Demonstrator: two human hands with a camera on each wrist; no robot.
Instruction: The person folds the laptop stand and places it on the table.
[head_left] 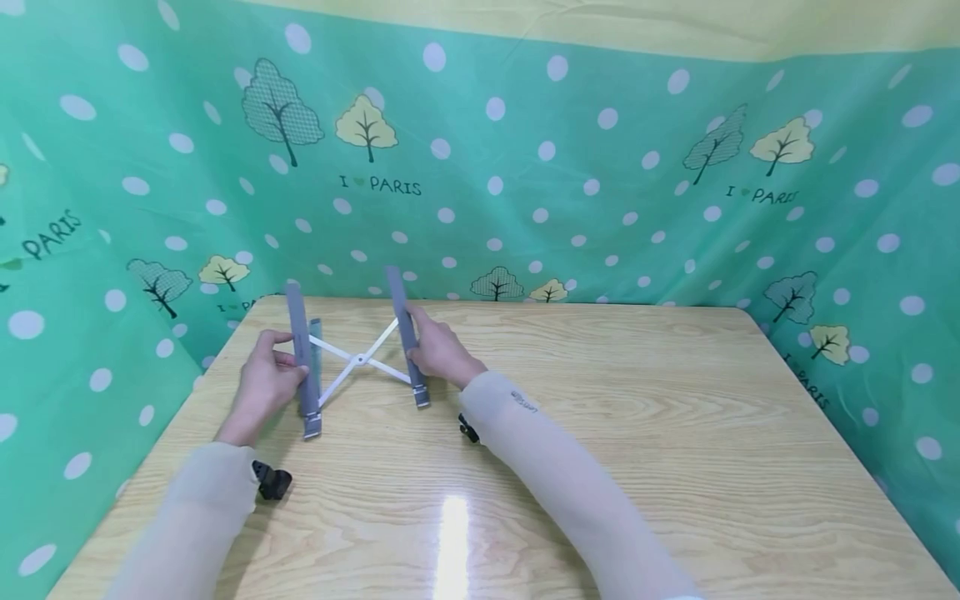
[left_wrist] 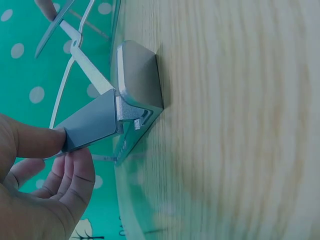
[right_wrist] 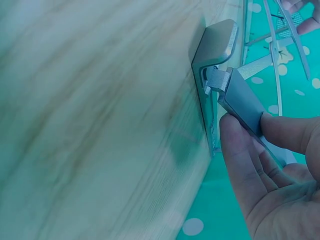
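A grey folding laptop stand (head_left: 360,360) stands spread on the left part of the table, its two side arms joined by silver crossbars in an X. My left hand (head_left: 264,382) pinches the left arm (head_left: 300,354) between thumb and fingers. On the other side, my right hand (head_left: 444,348) pinches the right arm (head_left: 406,329). Up close in the left wrist view, the grey padded arm (left_wrist: 92,122) tilts up from a hinge at the lipped front end (left_wrist: 140,72). The right wrist view shows the matching arm (right_wrist: 244,102) between thumb and fingertips, its base rail against the tabletop.
The wooden table (head_left: 637,417) extends to the right and front of the stand. A green dotted cloth (head_left: 525,167) with printed trees hangs behind and at both sides. Small black wrist cameras (head_left: 272,481) sit by the sleeves.
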